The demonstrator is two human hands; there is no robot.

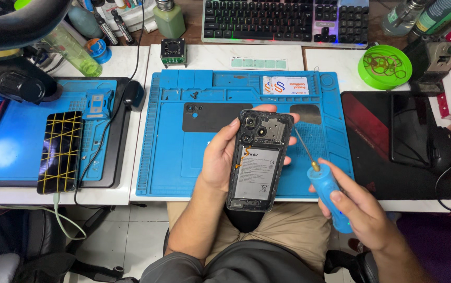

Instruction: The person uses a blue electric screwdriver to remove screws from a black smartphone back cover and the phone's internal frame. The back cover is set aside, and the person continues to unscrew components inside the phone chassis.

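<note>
The left hand (219, 157) gripped an opened phone (259, 159), back cover off, above the blue work mat (173, 157). The right hand (359, 209) clasped a blue screwdriver (326, 186), tip just beside the phone's right edge. The black back cover (207, 116) lay on the mat behind.

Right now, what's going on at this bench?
A person is working on an opened phone with its back cover off, so the battery and camera parts show. The left hand holds it up over the blue work mat. The right hand grips a blue-handled screwdriver, its thin tip angled toward the phone's right edge. The removed black back cover lies on the mat behind, and another phone rests at the left.
</note>
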